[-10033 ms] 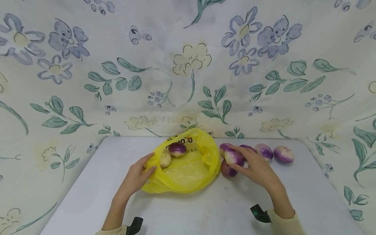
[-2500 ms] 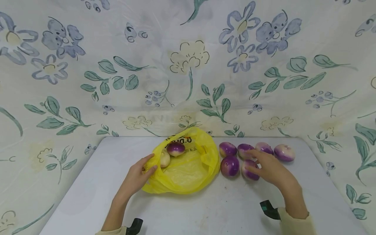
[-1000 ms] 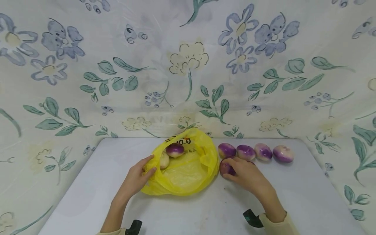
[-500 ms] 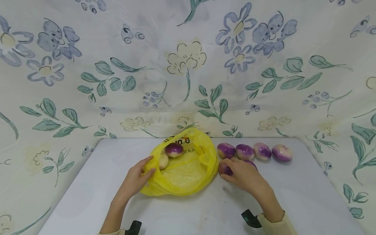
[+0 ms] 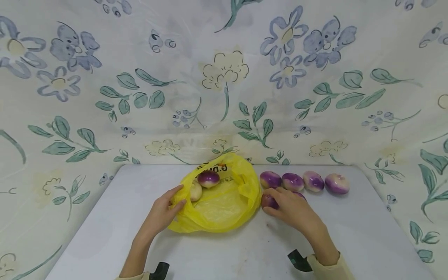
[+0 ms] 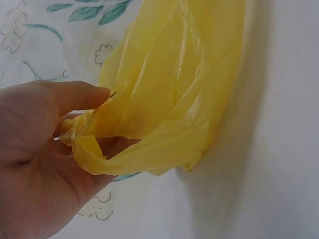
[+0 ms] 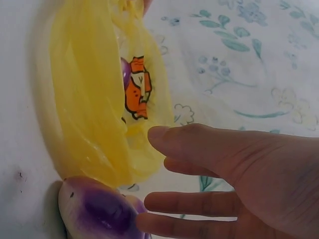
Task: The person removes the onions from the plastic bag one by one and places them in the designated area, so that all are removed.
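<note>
My left hand [image 5: 163, 209] pinches the left rim of a yellow plastic bag [image 5: 224, 221] between thumb and fingers; the left wrist view shows the bunched plastic [image 6: 149, 159] up close. Inside the open bag lie a purple turnip [image 5: 209, 179] and a pale, rounded thing [image 5: 196, 191]. Just right of the bag, my right hand [image 5: 294, 210] is at the front-left purple turnip [image 5: 268, 201], thumb and fingers on either side. In the right wrist view its fingers are fairly straight, fingertips by the turnip [image 7: 102, 209]. Behind the hand, another turnip [image 5: 300, 195] is mostly hidden.
Several purple-and-white turnips [image 5: 292, 181] form a back row to the right of the bag, ending at a paler one [image 5: 337, 184]. All stand on a white table [image 5: 238, 256]. A flower-patterned cloth [image 5: 224, 97] hangs behind the table's far edge.
The turnip my right hand held ten seconds ago now sits in the front row. That hand has since moved left to the front-left turnip and stayed there. My left hand keeps holding the bag.
</note>
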Action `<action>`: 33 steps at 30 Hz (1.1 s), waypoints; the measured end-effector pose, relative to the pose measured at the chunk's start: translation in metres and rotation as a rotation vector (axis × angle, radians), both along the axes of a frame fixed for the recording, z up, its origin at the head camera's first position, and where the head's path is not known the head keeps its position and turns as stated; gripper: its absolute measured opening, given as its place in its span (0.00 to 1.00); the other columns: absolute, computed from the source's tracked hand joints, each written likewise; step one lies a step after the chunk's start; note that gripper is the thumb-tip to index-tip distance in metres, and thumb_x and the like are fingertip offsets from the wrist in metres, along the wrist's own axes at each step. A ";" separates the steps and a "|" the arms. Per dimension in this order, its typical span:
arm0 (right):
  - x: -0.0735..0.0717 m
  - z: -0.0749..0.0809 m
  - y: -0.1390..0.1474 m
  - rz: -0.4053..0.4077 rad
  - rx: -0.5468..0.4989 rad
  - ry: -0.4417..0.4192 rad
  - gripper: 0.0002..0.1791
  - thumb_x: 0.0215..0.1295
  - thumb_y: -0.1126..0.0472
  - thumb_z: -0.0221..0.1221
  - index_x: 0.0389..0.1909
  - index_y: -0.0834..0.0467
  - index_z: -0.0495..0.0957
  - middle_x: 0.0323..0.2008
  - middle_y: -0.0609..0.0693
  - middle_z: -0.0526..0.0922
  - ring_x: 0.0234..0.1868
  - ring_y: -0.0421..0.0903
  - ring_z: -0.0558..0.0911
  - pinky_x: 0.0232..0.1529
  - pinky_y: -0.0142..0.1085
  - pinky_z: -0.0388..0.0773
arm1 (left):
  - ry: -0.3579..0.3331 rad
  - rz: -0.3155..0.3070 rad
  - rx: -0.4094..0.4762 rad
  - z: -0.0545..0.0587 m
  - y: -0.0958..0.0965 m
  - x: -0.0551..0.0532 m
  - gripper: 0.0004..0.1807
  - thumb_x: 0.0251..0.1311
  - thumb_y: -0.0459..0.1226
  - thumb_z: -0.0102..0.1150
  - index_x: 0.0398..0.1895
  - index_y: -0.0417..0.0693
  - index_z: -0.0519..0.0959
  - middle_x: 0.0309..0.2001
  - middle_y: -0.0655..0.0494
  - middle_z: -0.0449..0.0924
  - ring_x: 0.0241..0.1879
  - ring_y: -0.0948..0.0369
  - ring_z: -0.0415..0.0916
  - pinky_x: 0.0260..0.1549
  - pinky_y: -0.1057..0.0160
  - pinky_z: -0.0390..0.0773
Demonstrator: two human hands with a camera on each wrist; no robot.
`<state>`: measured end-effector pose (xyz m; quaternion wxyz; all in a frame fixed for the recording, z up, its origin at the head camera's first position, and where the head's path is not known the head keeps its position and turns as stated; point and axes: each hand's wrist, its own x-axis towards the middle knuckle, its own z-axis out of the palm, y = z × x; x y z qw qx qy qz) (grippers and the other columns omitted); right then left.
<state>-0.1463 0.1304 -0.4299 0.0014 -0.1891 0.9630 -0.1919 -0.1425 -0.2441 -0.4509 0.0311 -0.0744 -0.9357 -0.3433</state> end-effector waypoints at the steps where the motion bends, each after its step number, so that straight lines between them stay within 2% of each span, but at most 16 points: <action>1: 0.001 0.000 -0.001 0.003 -0.006 0.000 0.24 0.59 0.49 0.68 0.56 0.50 0.79 0.48 0.50 0.84 0.46 0.46 0.82 0.53 0.46 0.83 | 0.001 -0.003 -0.002 0.000 0.000 0.000 0.28 0.67 0.37 0.56 0.69 0.39 0.67 0.66 0.36 0.71 0.59 0.43 0.73 0.56 0.43 0.78; 5: 0.001 0.002 -0.008 0.019 -0.001 -0.005 0.24 0.59 0.49 0.68 0.56 0.50 0.79 0.42 0.47 0.83 0.38 0.40 0.78 0.42 0.37 0.83 | -0.004 -0.003 -0.002 0.001 0.000 0.000 0.28 0.67 0.37 0.56 0.69 0.39 0.67 0.66 0.36 0.70 0.60 0.43 0.73 0.57 0.43 0.78; 8: -0.001 0.003 -0.015 0.038 0.011 -0.002 0.25 0.59 0.49 0.68 0.57 0.49 0.79 0.36 0.44 0.81 0.30 0.37 0.72 0.32 0.29 0.76 | -0.010 0.003 -0.007 0.000 -0.001 0.000 0.28 0.67 0.37 0.56 0.69 0.40 0.67 0.67 0.36 0.70 0.61 0.43 0.73 0.57 0.43 0.77; 10: -0.003 0.003 -0.021 0.056 0.010 -0.007 0.25 0.59 0.49 0.67 0.57 0.49 0.78 0.34 0.44 0.80 0.28 0.36 0.71 0.30 0.27 0.74 | -0.010 0.004 -0.009 0.001 -0.002 0.000 0.28 0.67 0.37 0.56 0.69 0.40 0.66 0.67 0.36 0.70 0.61 0.43 0.73 0.57 0.43 0.77; 13: -0.006 0.007 -0.031 0.080 0.003 -0.024 0.26 0.60 0.47 0.66 0.59 0.48 0.77 0.41 0.46 0.83 0.33 0.38 0.76 0.37 0.31 0.80 | -0.008 0.007 -0.009 0.001 -0.002 0.000 0.28 0.67 0.37 0.56 0.69 0.40 0.66 0.67 0.37 0.70 0.61 0.43 0.72 0.57 0.43 0.77; 15: -0.008 0.010 -0.039 0.093 0.004 -0.045 0.26 0.61 0.46 0.65 0.59 0.48 0.76 0.46 0.47 0.84 0.41 0.41 0.81 0.45 0.37 0.84 | -0.012 0.008 -0.008 0.001 -0.003 0.000 0.28 0.68 0.37 0.55 0.69 0.40 0.66 0.67 0.37 0.70 0.61 0.43 0.72 0.58 0.43 0.77; 18: -0.012 0.016 -0.051 0.110 0.002 -0.066 0.26 0.63 0.44 0.63 0.60 0.47 0.76 0.54 0.48 0.82 0.51 0.46 0.81 0.53 0.44 0.83 | -0.022 0.014 -0.007 0.001 -0.003 0.000 0.28 0.68 0.38 0.55 0.70 0.40 0.66 0.68 0.37 0.69 0.62 0.42 0.71 0.59 0.43 0.76; 20: -0.015 0.019 -0.059 0.121 0.003 -0.072 0.25 0.63 0.43 0.63 0.60 0.46 0.76 0.55 0.49 0.82 0.52 0.46 0.81 0.56 0.45 0.82 | -0.024 0.015 -0.006 0.001 -0.003 0.000 0.28 0.68 0.38 0.55 0.70 0.41 0.66 0.68 0.37 0.69 0.63 0.42 0.71 0.59 0.42 0.76; 27: -0.029 0.022 -0.080 0.174 -0.011 -0.072 0.24 0.64 0.45 0.62 0.59 0.47 0.76 0.56 0.49 0.82 0.56 0.48 0.81 0.58 0.45 0.80 | -0.018 0.007 0.006 0.002 -0.002 0.000 0.28 0.67 0.37 0.56 0.70 0.40 0.66 0.68 0.37 0.69 0.64 0.42 0.70 0.59 0.42 0.76; 33: -0.038 0.021 -0.091 0.172 -0.006 -0.100 0.23 0.63 0.46 0.63 0.58 0.47 0.77 0.51 0.48 0.83 0.51 0.45 0.82 0.53 0.40 0.82 | -0.016 0.011 0.000 0.006 -0.001 0.002 0.28 0.68 0.39 0.56 0.70 0.41 0.66 0.68 0.37 0.69 0.63 0.42 0.71 0.59 0.43 0.76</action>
